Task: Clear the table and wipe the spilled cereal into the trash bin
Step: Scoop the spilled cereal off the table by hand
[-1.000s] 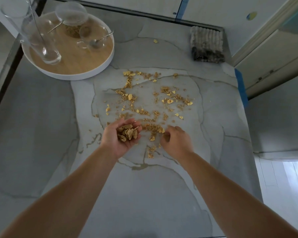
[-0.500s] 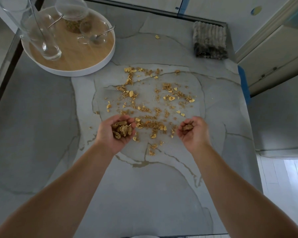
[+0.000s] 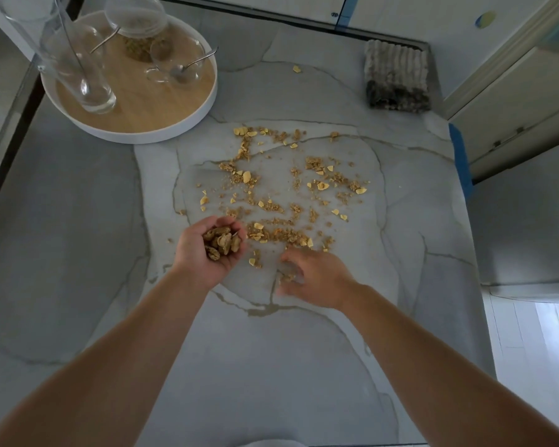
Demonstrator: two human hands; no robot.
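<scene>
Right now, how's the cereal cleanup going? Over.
Left hand cupping cereal handful. Right hand blurred, low over the table. Most spilled cereal not yet gathered. Cloth untouched, far corner.

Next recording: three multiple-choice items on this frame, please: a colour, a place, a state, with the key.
1. What colour is the rim of the round tray?
A) white B) black C) red
2. Where does the folded cloth lie?
A) on the tray B) at the far right corner of the table C) inside a glass
3. What is the left hand doing?
A) lying flat B) gripping a spoon C) cupping cereal

Key: 1 A, a white rim rings the wooden base. 2 B, it lies apart from the tray, by the far right edge. 3 C, palm up with pieces heaped in it.
</scene>
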